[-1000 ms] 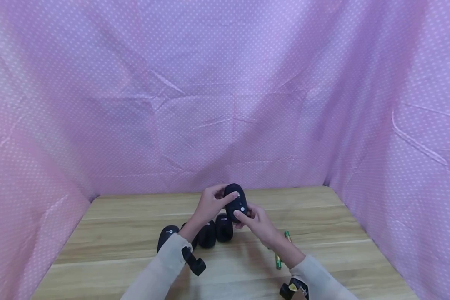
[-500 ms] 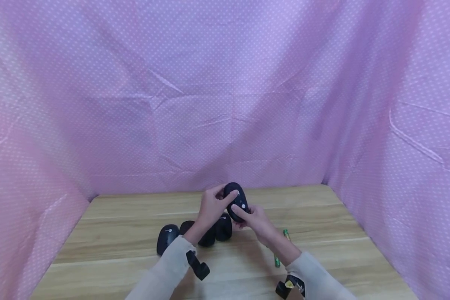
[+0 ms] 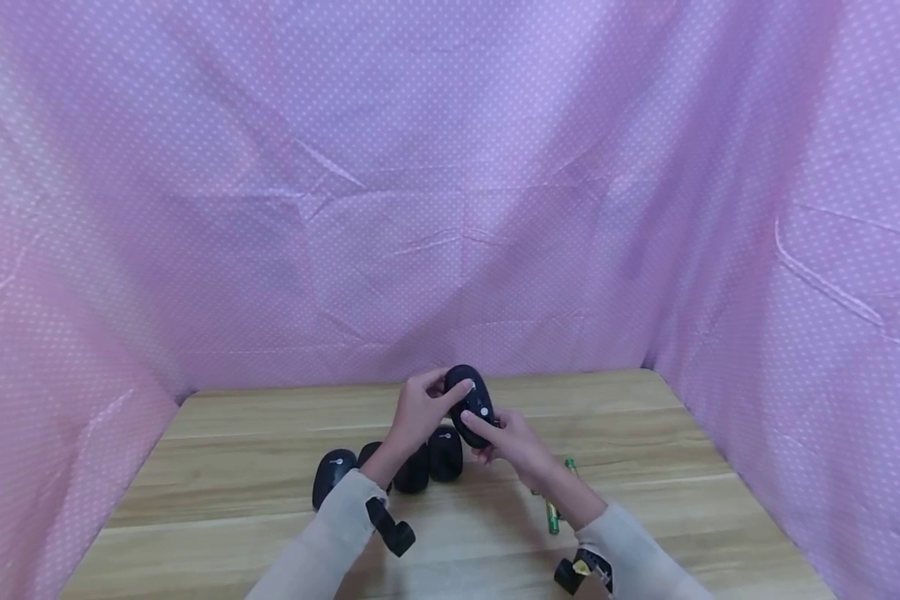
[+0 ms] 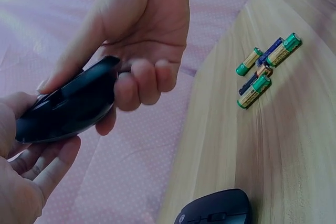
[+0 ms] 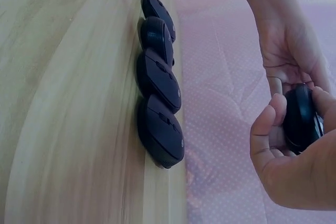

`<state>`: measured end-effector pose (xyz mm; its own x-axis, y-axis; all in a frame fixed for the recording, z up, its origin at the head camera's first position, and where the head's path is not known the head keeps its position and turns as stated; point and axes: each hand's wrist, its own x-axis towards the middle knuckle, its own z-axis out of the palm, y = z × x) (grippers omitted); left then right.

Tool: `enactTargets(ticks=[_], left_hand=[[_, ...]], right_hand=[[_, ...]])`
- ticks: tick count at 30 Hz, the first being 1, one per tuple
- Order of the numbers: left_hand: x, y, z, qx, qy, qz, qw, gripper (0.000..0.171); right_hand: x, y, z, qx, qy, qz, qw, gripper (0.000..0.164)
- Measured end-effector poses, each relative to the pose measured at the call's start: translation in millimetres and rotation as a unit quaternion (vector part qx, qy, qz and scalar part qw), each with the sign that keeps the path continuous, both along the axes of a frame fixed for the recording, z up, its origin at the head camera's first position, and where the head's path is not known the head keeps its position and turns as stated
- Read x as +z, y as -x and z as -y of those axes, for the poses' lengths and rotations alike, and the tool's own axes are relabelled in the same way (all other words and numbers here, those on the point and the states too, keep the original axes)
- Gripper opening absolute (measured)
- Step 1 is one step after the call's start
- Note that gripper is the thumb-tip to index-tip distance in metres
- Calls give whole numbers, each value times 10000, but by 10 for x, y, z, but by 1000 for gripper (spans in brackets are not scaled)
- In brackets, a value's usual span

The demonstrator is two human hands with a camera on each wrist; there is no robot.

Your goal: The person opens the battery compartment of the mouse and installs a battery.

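A black computer mouse (image 3: 482,400) is held above the table between both hands, tilted, with a small white spot on its face. My left hand (image 3: 418,410) grips its far end, thumb across the face. Around the near end, my right hand (image 3: 517,443) holds it with the thumb pressed on the face and fingers beneath. The left wrist view shows this mouse (image 4: 79,103) side-on, the right hand's fingers curled at one end. In the right wrist view, fingers cover part of the mouse (image 5: 299,119). Its underside is hidden.
Several more black mice (image 5: 164,129) stand in a row on the wooden table (image 3: 255,425), partly behind the left forearm. Several loose batteries (image 4: 255,92), green-gold and dark, lie by the right forearm. A pink dotted cloth (image 3: 450,208) hangs behind and at both sides.
The right thumb has slid a little farther up the mouse's face since the first frame. The mouse stays in both hands, nearly in place.
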<state>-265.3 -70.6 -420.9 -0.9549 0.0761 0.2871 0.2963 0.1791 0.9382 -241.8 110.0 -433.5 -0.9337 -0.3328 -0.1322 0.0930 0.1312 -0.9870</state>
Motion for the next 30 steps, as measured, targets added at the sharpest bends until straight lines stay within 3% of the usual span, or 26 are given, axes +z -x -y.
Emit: enactTargets(ticks=[11, 25, 30], left_hand=[[-69, 11, 74, 197, -423, 85, 9989, 29], [-134, 26, 244, 414, -385, 392, 9976, 29], [-158, 30, 291, 442, -430, 488, 9969, 29]], right_hand=[[-21, -25, -120, -195, -170, -127, 9996, 45], [-29, 13, -323, 327, 174, -433, 9984, 37], [-15, 66, -414, 247, 123, -386, 9989, 38]])
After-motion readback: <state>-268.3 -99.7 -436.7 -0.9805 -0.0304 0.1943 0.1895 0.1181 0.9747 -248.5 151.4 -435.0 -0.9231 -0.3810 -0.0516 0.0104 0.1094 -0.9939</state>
